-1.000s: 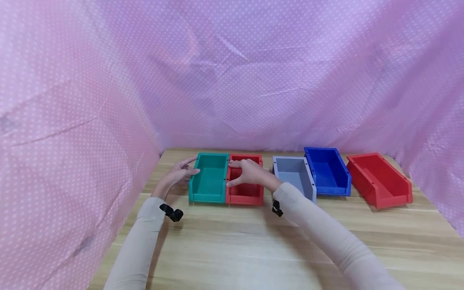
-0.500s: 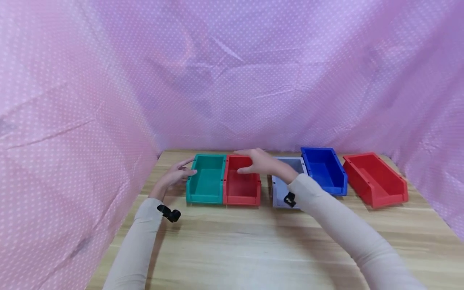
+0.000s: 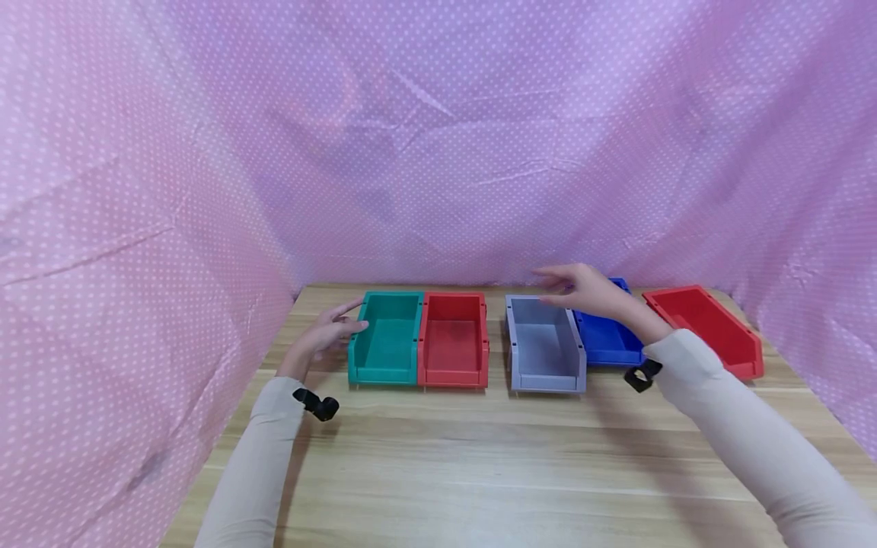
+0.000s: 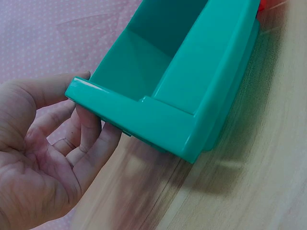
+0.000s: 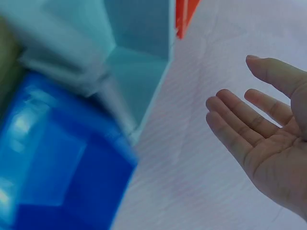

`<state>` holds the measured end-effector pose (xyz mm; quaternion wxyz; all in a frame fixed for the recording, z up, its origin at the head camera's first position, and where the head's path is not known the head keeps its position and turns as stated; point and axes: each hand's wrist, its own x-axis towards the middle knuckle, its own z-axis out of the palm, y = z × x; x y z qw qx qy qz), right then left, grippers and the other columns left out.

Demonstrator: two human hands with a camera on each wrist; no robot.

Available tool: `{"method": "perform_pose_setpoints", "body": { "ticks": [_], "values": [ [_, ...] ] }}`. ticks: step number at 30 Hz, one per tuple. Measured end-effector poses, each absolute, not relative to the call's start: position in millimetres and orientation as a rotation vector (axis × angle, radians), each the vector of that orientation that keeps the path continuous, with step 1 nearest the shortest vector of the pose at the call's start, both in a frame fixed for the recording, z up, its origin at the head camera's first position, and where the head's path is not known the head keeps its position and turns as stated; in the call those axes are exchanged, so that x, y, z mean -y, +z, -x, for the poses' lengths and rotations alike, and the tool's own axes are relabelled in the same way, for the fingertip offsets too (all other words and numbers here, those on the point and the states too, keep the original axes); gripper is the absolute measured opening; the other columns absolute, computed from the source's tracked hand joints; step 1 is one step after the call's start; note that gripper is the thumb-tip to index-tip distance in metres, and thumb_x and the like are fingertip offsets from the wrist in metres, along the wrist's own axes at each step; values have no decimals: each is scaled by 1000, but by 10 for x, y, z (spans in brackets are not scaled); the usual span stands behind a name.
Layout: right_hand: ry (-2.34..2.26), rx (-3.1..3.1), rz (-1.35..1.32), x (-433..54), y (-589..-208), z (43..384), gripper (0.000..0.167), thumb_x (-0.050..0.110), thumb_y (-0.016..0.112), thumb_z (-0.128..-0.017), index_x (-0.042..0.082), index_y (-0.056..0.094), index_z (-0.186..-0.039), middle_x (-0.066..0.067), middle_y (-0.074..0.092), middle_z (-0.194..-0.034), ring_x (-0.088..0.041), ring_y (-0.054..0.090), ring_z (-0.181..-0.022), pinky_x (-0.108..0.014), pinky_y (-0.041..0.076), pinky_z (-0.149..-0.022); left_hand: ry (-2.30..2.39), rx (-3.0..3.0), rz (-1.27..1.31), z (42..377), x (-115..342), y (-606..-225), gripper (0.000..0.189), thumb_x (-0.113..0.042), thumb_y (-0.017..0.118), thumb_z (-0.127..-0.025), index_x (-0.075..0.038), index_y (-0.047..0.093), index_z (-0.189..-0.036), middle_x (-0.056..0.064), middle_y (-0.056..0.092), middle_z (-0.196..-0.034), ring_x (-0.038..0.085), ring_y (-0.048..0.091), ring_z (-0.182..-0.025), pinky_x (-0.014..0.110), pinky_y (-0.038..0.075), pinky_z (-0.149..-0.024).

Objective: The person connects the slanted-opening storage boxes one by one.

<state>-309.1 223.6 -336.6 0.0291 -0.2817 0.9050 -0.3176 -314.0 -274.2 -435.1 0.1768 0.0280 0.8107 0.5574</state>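
Observation:
My left hand point(image 3: 325, 335) is at the left side of a green plastic storage bin point(image 3: 384, 376), thumb over its rim. In the left wrist view the fingers point(image 4: 88, 127) curl against the wall's outer side, gripping it with the thumb. A red bin point(image 3: 452, 378) stands flush along the green bin's right side. My right hand point(image 3: 592, 291) is raised over the back of a grey bin point(image 3: 548, 383) and a blue bin point(image 3: 613, 356), holding nothing. Its fingers point(image 5: 235, 129) look loosely extended in the right wrist view, with the thumb apart.
Another red bin point(image 3: 748, 368) stands at an angle on the far right, partly behind the right forearm. A gap separates the grey bin from the nearer red one. Pink dotted cloth point(image 3: 438, 190) hangs behind the wooden table point(image 3: 438, 464) and down its sides.
My right hand has left the red bin beside the green one and swung right, over the grey and blue bins. The left hand stays on the green bin.

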Motion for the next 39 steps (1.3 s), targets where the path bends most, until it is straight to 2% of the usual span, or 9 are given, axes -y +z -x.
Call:
{"method": "perform_pose_setpoints", "body": {
  "ticks": [5,14,20,26,32,39],
  "values": [
    [-1018,-2779,708,-2557,-3498,3004,50,12,71,-96,-4,56,-142,-23,73,-117,-35,72,-107,-48,58,-93,1584,-2283,-84,3127,2740,-4359,75,-31,64,-102,-28,22,-164,27,38,-158,45,41,-144,60,39,-116],
    [-1132,-2684,546,-2835,-3747,2912,52,13,69,-98,-10,52,-141,-28,70,-116,-34,73,-99,-40,63,-83,1603,-2263,-76,3121,2741,-4346,73,-29,63,-103,-28,23,-164,27,41,-155,44,44,-141,58,41,-115],
    [-1195,-2631,531,-2846,-3821,2827,49,8,67,-98,-13,52,-140,-25,72,-106,-31,73,-88,-36,63,-78,1603,-2262,-84,3115,2742,-4346,73,-29,63,-102,-29,23,-164,27,43,-154,43,46,-140,57,42,-114],
    [-1218,-2644,464,-2812,-3894,2786,48,7,69,-96,-12,54,-137,-22,74,-100,-32,74,-87,-35,63,-75,1602,-2260,-84,3112,2735,-4360,73,-30,63,-102,-29,23,-164,27,42,-155,43,47,-140,55,44,-113],
    [-1287,-2636,418,-2781,-3945,2759,45,3,70,-95,-13,57,-135,-26,74,-99,-28,75,-84,-35,63,-74,1618,-2241,-95,3117,2727,-4361,74,-30,64,-102,-30,23,-164,26,38,-157,44,42,-143,58,39,-117],
    [-1382,-2609,422,-2675,-3975,2729,45,2,67,-96,-14,55,-136,-30,72,-103,-24,75,-87,-35,63,-76,1593,-2271,-91,3112,2764,-4358,73,-31,64,-102,-33,23,-163,21,46,-147,35,50,-134,56,40,-116]
  ]
}}
